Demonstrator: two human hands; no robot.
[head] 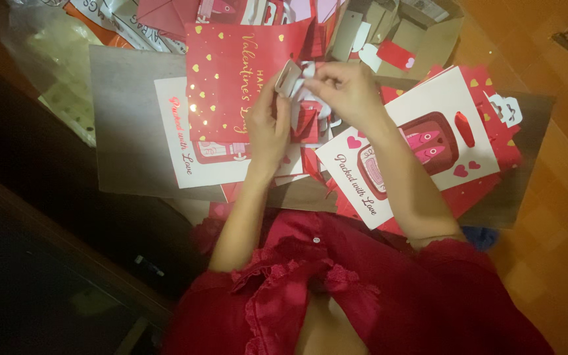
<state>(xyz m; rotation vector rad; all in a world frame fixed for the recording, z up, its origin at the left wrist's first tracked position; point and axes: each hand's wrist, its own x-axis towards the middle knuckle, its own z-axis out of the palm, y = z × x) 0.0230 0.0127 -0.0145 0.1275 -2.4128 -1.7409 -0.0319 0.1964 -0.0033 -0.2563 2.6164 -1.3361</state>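
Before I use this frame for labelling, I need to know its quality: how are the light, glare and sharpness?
Head view: dim, warm light, the left side falling into near-black shadow; gold hearts on the red card glint with small glare spots; the left hand and right hand and the small white paper piece between them look soft, slightly blurred.

Grey-brown board (126, 131) lying across the orange tiled floor (560, 118), centre of frame, bearing white printed cards (422, 151), a red heart-patterned sheet (231, 79) and red cut-outs (396, 54).
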